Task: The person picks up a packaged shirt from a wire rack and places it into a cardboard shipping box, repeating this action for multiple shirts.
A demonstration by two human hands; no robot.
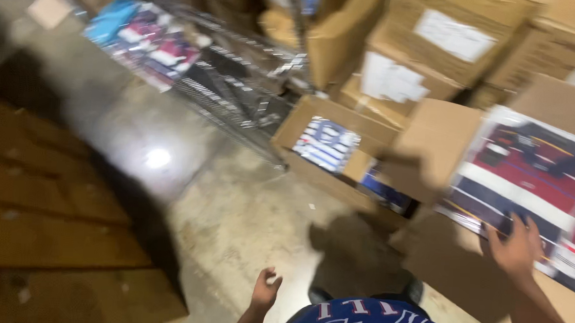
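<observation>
- Pressing on a plastic-wrapped packet [529, 174] of red, white and navy cloth, the right hand [518, 249] has its fingers [533, 230] spread flat, gripping nothing.
- That packet lies in an open cardboard box [432, 146] at the right.
- The left hand [265, 290] hangs empty over the concrete floor [232, 211], fingers loosely curled.
- A second open box [331, 144] sits further back, beside a wire rack [238, 93].

The light was warm and fairly dim, coming from overhead: a bright glare spot sat on the concrete floor [158, 158]. Motion blur smeared the whole frame (worst on the wire rack [238, 93] and the boxes [398, 56] at the top). A dark shadow fell on the floor below the open box [331, 144]. The left side lay in brown gloom, soft and out of focus.
</observation>
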